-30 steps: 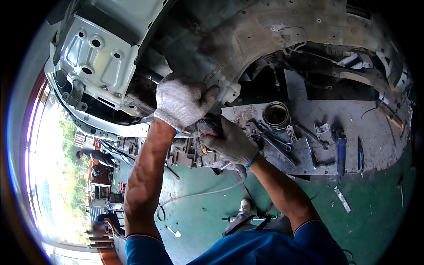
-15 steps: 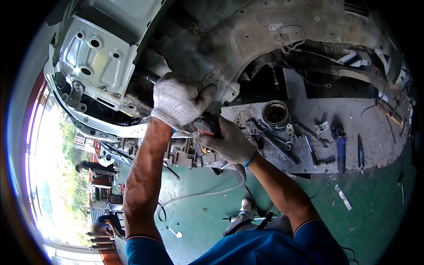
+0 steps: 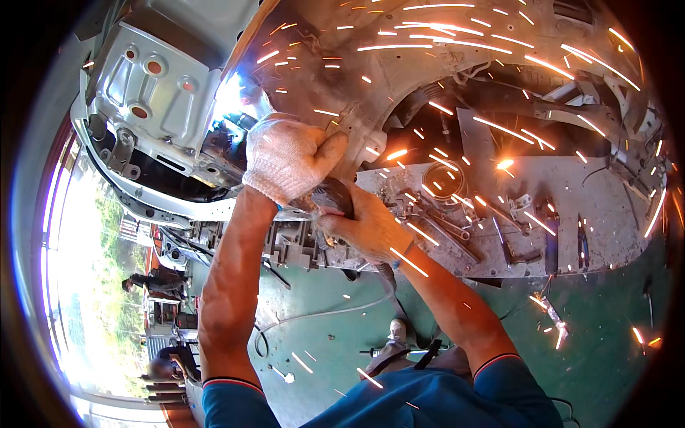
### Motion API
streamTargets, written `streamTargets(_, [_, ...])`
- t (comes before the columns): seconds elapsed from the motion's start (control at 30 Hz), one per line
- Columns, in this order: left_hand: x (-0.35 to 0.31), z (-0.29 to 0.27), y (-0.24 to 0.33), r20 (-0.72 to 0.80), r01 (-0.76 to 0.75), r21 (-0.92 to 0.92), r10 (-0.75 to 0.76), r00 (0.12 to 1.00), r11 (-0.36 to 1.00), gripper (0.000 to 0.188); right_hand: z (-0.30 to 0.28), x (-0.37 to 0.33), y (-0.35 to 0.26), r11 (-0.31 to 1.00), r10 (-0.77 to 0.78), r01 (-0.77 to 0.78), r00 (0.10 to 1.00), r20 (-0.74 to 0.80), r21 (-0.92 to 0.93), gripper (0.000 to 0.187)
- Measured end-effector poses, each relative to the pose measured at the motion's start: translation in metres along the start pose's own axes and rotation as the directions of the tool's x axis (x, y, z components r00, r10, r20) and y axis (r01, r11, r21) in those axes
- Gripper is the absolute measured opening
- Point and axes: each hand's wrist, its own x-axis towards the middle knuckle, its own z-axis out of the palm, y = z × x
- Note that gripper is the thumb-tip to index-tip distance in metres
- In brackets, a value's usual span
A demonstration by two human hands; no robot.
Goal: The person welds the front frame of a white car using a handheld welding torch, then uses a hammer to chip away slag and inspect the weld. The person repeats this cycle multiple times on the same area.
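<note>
Left fingers (image 3: 301, 137) curled, grip hidden | right fingers (image 3: 341, 226) wrapped round dark tool (image 3: 333, 197) | floor (image 3: 606, 321) spreading beyond bench edge (image 3: 517, 272)

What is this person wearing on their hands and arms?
The left hand and right hand wear pale knitted gloves. Short blue sleeves, with thin red-and-pale trim at the edges, leave the forearms bare.

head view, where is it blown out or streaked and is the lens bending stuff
Head view: white-blue glare swallows detail up-left of the left hand; head view: sparks show as orange-white streaks, many toward the upper right; head view: the bright opening at left is washed out; head view: that opening's side bows near the black rim.
</note>
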Motion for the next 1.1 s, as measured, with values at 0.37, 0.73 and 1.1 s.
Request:
streamTargets(0.37, [-0.009,0.011,0.006,-0.150,-0.174,-0.010,0.171,0.974,0.985,0.036,0.001,-0.006,0.035,0.997,-0.063,0.062,0.997,-0.041,-0.040,0.055])
streamTargets(0.73, [-0.001,0.003,-0.002,-0.187,-0.166,0.047,0.171,0.967,0.985,0.036,0.001,0.004,0.010,0.996,-0.077,0.078,0.997,-0.031,0.039,0.052])
streamTargets(1.1, [-0.001,0.004,-0.006,-0.153,-0.158,0.027,0.161,0.975,0.987,0.031,-0.002,0.003,0.001,0.992,-0.100,0.098,0.995,-0.022,-0.082,0.054])
